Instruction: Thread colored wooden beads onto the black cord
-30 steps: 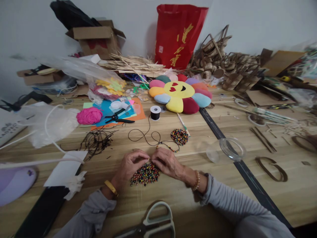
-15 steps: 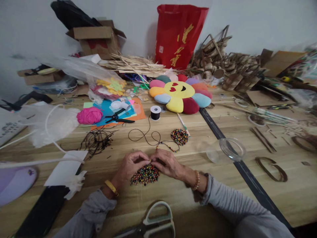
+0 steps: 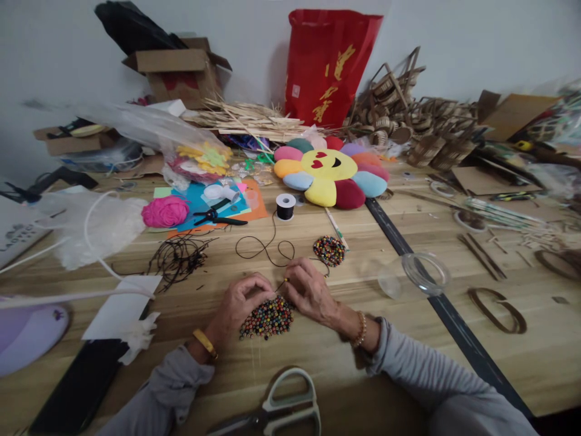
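A pile of small coloured beads (image 3: 267, 317) lies on the wooden table (image 3: 318, 357) just under my hands. My left hand (image 3: 240, 300) is pinched shut on the end of a thin black cord (image 3: 267, 248), right above the pile. My right hand (image 3: 310, 289) is closed in a pinch on the same cord, where a yellow bead sits, a little farther back. The cord loops away to a black cord spool (image 3: 285, 206). A coiled strand of strung beads (image 3: 329, 250) lies just beyond my right hand.
Grey-handled scissors (image 3: 276, 409) lie at the near edge. A clear round container (image 3: 420, 274) lies on its side at the right. A flower cushion (image 3: 330, 171), pink yarn (image 3: 165, 212), black scissors (image 3: 218, 217), tangled black cord (image 3: 177, 257), a red bag (image 3: 329, 63) and cardboard clutter fill the back.
My right hand has drawn back and up along the cord, away from my left hand. The left hand stays at the bead pile.
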Tool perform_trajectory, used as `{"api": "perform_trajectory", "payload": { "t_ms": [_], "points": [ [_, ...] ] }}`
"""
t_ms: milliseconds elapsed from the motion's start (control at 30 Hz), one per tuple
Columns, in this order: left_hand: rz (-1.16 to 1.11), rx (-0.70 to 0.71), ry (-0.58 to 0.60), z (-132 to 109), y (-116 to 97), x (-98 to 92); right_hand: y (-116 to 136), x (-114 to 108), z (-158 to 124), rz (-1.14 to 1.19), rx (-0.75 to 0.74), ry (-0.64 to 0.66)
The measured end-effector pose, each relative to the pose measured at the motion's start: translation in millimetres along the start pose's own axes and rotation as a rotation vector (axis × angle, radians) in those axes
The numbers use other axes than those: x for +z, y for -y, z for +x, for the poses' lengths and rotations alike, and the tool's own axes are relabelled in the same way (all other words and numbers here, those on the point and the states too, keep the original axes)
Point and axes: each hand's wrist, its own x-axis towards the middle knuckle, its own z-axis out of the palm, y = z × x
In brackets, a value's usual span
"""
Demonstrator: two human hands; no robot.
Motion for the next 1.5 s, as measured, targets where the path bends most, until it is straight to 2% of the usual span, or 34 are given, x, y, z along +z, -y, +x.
{"api": "perform_trajectory", "payload": {
  "t_ms": [367,667,900,1033,1133,1200,1333,1500],
  "points": [
    [-0.003,-0.002,-0.044,-1,0,0.2,6,-3,1,0.113,-0.123,0.111],
    [0.077,0.012,0.018,-1,-5,1.2,2,-3,2,0.147,-0.212,0.162],
    [0.125,0.009,0.011,-1,-5,1.1,3,-3,2,0.156,-0.208,0.157],
    [0.187,0.044,-0.036,-1,-3,1.2,1,-2,0,0.122,-0.160,0.123],
    [0.310,0.088,-0.074,-1,-1,0.9,0,-3,0,0.094,-0.106,0.086],
    [0.423,0.141,-0.058,-1,1,-0.2,1,-3,-1,0.079,-0.083,0.077],
    [0.563,0.240,-0.027,1,3,-7.3,1,-2,-1,0.081,-0.066,0.075],
    [0.565,0.213,-0.030,5,5,-21.4,1,-2,-1,0.094,-0.055,0.084]
  ]
}}
